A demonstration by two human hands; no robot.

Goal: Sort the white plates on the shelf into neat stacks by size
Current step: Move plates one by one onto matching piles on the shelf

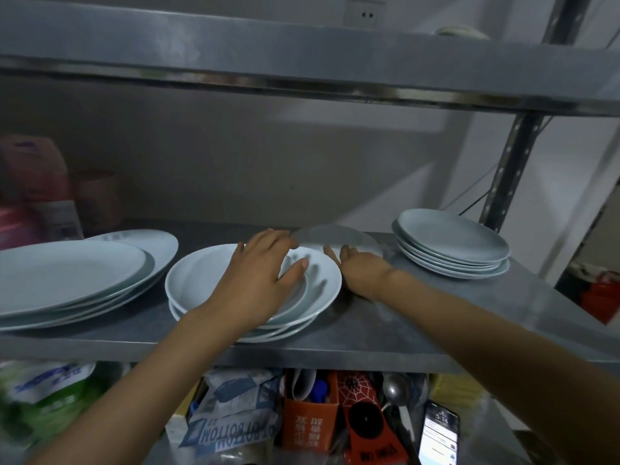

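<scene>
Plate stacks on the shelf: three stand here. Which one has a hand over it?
The middle stack of deep plates. The left hand is spread over its top plate. The large-plate stack on the left and the small-plate stack on the right are untouched.

Both forearms reaching forward, left hand spread flat — right hand fingers extended, palm-down

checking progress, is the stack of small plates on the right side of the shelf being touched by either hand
No, the small plate stack stands apart; both the left hand and right hand are at the middle stack.
</scene>
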